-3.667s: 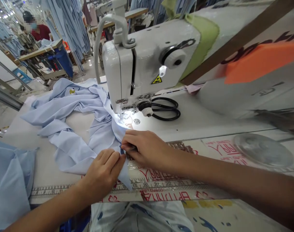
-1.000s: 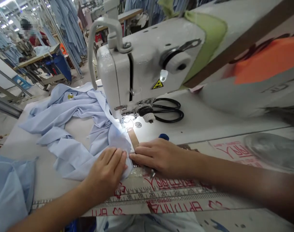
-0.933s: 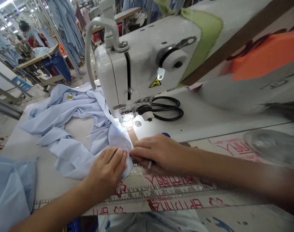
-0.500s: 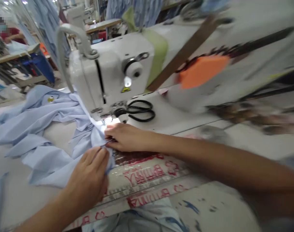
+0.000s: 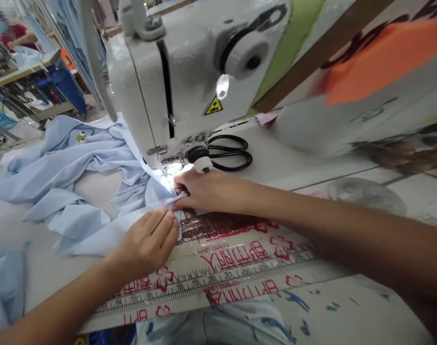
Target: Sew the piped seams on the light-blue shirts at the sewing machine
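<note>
Light blue fabric (image 5: 96,206) lies in folds on the left of the machine bed, with one edge running up to the lit needle area. My left hand (image 5: 146,239) is closed on the front edge of this fabric. Close to the presser foot, my right hand (image 5: 214,189) pinches the fabric between thumb and fingers; its fingertips are partly hidden by glare. The white sewing machine (image 5: 189,86) stands right above both hands. Black-handled scissors (image 5: 230,153) lie on the bed behind my right hand, their blades hidden.
A printed measuring tape (image 5: 204,282) runs along the table's front edge. An orange piece (image 5: 383,57) hangs on the machine's arm, beside a brown strip (image 5: 322,52). More blue cloth (image 5: 6,278) lies at the left. A person in red (image 5: 19,33) sits in the background.
My view has moved closer to the machine, which now looks larger. Both hands keep hold of the fabric beside the needle; a strip of it now shows between my right thumb and fingers.
</note>
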Available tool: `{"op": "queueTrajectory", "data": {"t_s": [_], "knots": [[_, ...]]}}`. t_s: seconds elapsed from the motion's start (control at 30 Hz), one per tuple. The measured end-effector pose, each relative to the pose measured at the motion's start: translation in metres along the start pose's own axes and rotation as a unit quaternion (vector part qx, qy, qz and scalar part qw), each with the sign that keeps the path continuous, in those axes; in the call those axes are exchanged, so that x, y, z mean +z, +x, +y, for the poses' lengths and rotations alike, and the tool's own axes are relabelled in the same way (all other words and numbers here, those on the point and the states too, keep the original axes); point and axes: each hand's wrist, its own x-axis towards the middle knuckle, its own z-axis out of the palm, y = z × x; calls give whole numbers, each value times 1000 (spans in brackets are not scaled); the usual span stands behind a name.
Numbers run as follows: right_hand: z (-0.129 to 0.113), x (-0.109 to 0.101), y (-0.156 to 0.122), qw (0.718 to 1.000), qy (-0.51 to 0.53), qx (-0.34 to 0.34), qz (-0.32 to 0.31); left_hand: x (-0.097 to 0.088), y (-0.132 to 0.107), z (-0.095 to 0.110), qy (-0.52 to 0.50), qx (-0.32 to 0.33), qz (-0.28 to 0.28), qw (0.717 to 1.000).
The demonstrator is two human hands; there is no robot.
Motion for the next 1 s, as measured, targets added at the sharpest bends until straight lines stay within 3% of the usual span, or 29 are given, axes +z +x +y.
{"op": "queueTrajectory", "data": {"t_s": [0.13,0.33,0.47,0.63,0.8,0.9,1.0], "knots": [[-2,7,3,999,-11,28,45,5,0,0,-18,-36,7,999],[-5,8,5,996,-33,48,65,3,1,2,20,-25,-14,999],[-3,9,8,998,5,47,47,3,1,3,26,-31,-34,999],[1,9,10,996,-41,55,49,4,1,4,34,-51,-49,997],[2,8,9,999,15,48,21,4,1,3,45,-37,-48,997],[2,7,8,997,-20,62,44,3,1,3,46,-43,-49,997],[5,4,6,998,39,44,28,3,1,3,47,-51,-51,996]]}}
